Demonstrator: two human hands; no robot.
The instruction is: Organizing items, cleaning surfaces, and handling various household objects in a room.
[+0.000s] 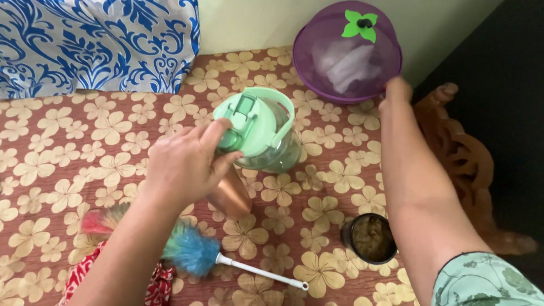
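My left hand (184, 164) grips the mint-green lid of a clear water bottle (262, 129) standing near the middle of the table. A copper-coloured bottle (231, 195) stands just in front of it, partly hidden by my hand. My right hand (396, 90) reaches to the far right and touches the rim of a purple mesh dome cover (347, 51) with a green flower knob; something pale shows through the mesh. My fingers there are mostly hidden.
A multicoloured feather duster (190, 249) with a white handle lies near the front. A dark cup (369, 238) with brownish contents stands by my right forearm. The table wears a floral brown cloth (68, 147). A carved wooden chair (464, 158) stands at right, a blue-white cloth (85, 39) at back left.
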